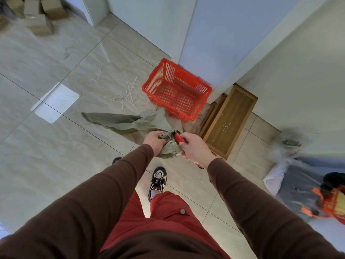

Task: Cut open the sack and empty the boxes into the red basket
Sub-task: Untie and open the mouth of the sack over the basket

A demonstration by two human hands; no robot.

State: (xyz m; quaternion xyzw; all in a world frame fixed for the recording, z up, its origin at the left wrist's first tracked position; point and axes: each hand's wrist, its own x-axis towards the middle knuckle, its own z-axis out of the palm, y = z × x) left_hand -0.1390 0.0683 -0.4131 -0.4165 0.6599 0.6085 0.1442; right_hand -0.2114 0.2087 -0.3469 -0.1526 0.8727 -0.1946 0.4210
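Head view looks down past brown sleeves and red trousers to a tiled floor (56, 146). Left hand (154, 140) is closed around the bunched, frayed mouth of a grey-green sack (130, 122), whose flat length trails away to the left across the tiles. Right hand (194, 146) is wrapped around a red-handled cutter (180, 138), its tip touching the gathered cloth just beside the left hand. Just beyond the sack stands the red basket (147, 86), nothing showing inside it, against a white wall corner. A wooden crate (229, 120) lies to its right. Cardboard boxes (39, 14) sit far left, well apart from the basket.
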